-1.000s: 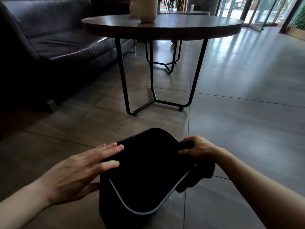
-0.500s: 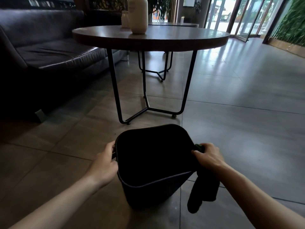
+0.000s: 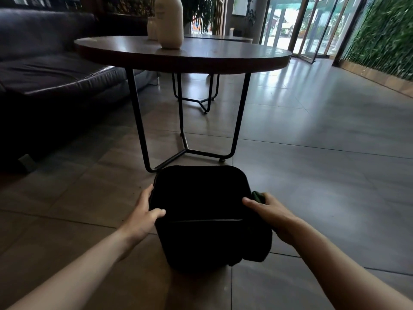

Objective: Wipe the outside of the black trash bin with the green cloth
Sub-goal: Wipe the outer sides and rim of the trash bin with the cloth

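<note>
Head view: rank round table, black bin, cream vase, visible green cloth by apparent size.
1. round table
2. black bin, though nearer the camera
3. cream vase
4. green cloth, dark, partly hidden under the right hand; extent unsure

Both forearms bare to the frame edge; left hand [image 3: 143,214] and right hand [image 3: 271,212] ungloved

A round wooden table [image 3: 183,53] is standing on grey floor tiles [image 3: 312,135]; a dark leather sofa [image 3: 51,72] is sitting left of it, daylight streaming through glass doors [image 3: 297,25] behind.
</note>
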Tool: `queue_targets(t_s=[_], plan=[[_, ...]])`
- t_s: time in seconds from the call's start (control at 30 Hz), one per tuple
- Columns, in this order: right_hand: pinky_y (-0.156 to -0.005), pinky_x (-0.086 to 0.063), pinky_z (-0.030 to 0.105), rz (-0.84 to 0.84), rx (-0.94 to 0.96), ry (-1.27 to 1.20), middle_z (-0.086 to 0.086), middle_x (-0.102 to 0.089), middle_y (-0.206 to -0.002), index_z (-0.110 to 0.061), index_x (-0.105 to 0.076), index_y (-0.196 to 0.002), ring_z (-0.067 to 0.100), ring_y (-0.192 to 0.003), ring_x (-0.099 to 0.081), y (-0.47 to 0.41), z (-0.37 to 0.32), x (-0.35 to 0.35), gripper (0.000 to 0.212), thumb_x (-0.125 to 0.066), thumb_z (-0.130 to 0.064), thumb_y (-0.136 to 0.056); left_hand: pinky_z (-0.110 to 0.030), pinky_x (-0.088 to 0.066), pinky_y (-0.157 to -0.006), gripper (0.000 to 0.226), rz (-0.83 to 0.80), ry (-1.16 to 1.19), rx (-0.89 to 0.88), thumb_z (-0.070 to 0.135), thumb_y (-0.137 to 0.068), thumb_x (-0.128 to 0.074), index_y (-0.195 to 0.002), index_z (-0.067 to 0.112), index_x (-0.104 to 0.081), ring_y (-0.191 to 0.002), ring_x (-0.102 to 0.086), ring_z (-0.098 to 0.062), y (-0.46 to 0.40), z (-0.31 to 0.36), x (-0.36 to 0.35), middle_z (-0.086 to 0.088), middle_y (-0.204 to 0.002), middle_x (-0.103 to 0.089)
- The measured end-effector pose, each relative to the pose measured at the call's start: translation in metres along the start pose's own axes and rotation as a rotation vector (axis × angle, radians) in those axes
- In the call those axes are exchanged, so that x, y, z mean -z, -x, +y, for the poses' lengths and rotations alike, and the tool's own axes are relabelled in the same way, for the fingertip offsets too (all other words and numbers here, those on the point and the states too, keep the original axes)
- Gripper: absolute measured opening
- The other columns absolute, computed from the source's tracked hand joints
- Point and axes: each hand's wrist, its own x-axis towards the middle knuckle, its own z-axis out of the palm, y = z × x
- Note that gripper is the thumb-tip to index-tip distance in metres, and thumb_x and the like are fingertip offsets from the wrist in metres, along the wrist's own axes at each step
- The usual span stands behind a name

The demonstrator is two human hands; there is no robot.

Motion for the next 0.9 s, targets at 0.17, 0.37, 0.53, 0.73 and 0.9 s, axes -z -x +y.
queue_targets(t_s=[0.17,0.37,0.53,0.73,0.9], plan=[[-0.099,-0.057,0.045,-0.142,-0.012,-0.028,0.019,-0.068,-0.118,-0.011,-0.055,-0.132,0.033,-0.108,-0.07,0.018,-0.003,0.024,0.06,-0.07,0.017,-0.081,-0.042,-0.025,-0.123,0.074,-0.022,-0.022,-0.005,0.011,-0.096,-0.06,-0.156,0.026,-0.02,-0.147,-0.029,-0.015,0.004,0.001,0.002,0.002,-0.161,-0.031],[-0.088,-0.056,0.04,0.076,0.055,0.027,0.011,-0.066,-0.102,-0.021,-0.056,-0.111,0.025,-0.093,-0.066,0.045,-0.044,0.044,0.051,-0.072,0.017,-0.08,-0.038,-0.028,-0.121,0.074,0.099,-0.411,-0.246,0.039,-0.09,-0.069,-0.152,0.026,-0.031,-0.148,-0.028,-0.014,0.02,0.025,-0.006,0.004,-0.16,-0.029],[-0.092,-0.061,0.044,0.111,0.246,-0.068,0.014,-0.072,-0.108,-0.012,-0.064,-0.118,0.029,-0.099,-0.071,0.074,-0.099,0.026,0.051,-0.079,0.011,-0.076,-0.03,-0.043,-0.11,0.085,0.036,-0.35,-0.448,0.055,-0.067,-0.083,-0.141,0.035,-0.046,-0.128,-0.052,-0.004,0.039,0.076,-0.047,0.014,-0.136,-0.055],[-0.071,-0.062,0.032,-0.14,0.371,-0.366,0.016,-0.075,-0.108,-0.011,-0.066,-0.121,0.027,-0.093,-0.077,0.101,-0.136,-0.006,0.055,-0.082,0.011,-0.074,-0.031,-0.055,-0.096,0.072,-0.221,-0.046,-0.314,0.066,-0.062,-0.083,-0.125,0.049,-0.053,-0.108,-0.067,0.001,0.052,0.1,-0.095,0.02,-0.113,-0.072],[-0.071,-0.065,0.038,-0.017,0.389,-0.284,0.016,-0.073,-0.112,-0.013,-0.065,-0.121,0.031,-0.095,-0.076,0.098,-0.128,0.031,0.05,-0.079,0.011,-0.079,-0.044,-0.06,-0.081,0.022,-0.103,0.003,-0.377,0.028,-0.084,-0.078,-0.097,0.039,-0.064,-0.085,-0.076,-0.018,0.042,0.113,-0.062,0.001,-0.093,-0.078]])
